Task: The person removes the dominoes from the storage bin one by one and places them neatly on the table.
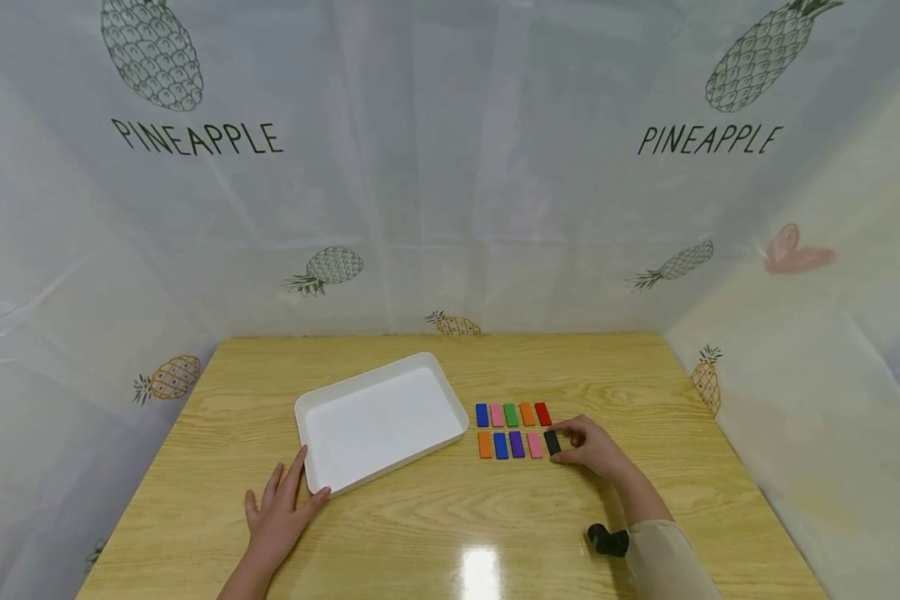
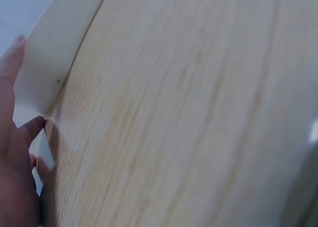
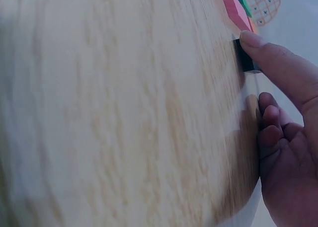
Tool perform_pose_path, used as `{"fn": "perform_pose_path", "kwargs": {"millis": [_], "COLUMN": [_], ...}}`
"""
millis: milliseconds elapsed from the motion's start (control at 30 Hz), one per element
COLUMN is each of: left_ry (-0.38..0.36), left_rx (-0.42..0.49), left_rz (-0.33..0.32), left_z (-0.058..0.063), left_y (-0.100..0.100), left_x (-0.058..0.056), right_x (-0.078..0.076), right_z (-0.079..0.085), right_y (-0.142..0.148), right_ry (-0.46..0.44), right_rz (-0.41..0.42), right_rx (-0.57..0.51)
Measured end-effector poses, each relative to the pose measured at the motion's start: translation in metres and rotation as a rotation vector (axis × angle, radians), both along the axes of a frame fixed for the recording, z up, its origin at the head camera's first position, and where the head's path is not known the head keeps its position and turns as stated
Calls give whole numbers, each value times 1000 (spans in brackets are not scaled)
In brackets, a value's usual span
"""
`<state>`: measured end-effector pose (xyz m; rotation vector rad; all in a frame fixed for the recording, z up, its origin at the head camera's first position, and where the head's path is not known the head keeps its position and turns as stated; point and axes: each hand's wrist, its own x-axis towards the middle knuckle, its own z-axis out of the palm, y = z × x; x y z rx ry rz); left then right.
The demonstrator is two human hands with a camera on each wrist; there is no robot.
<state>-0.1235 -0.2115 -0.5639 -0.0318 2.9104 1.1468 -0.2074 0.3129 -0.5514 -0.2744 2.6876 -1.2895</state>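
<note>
My right hand (image 1: pixel 596 450) pinches a black rectangular block (image 1: pixel 552 443) between thumb and index finger, at the right end of the front row. In the right wrist view the thumb lies against the end of that block (image 3: pixel 245 57), with the other fingers curled below. A pink block (image 1: pixel 535 445) lies just left of the black one, and a red block (image 1: pixel 543 414) lies behind it. My left hand (image 1: pixel 279 521) has its fingers spread, touching the near left corner of a shallow white tray (image 1: pixel 317 485). Nothing lies in the tray.
Several more coloured blocks lie in two rows right of the tray, among them a blue block (image 1: pixel 482 415), a green block (image 1: pixel 511 415) and a purple block (image 1: pixel 517 444). A black wrist device (image 1: pixel 607 540) sits by the right sleeve. Printed curtains (image 1: pixel 450 183) surround the wooden table (image 1: pixel 390 542).
</note>
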Motion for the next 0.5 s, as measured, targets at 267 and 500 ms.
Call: {"fn": "perform_pose_path", "kwargs": {"millis": [267, 500], "left_ry": [5, 74], "left_rx": [0, 48], "left_rz": [13, 25], "left_z": [2, -1], "left_y": [-3, -7], "left_x": [2, 1], "right_x": [-4, -6], "right_z": [-1, -4], "right_y": [-2, -4], "right_ry": [-11, -5], "right_rz": [7, 2], "right_rx": [2, -15]}}
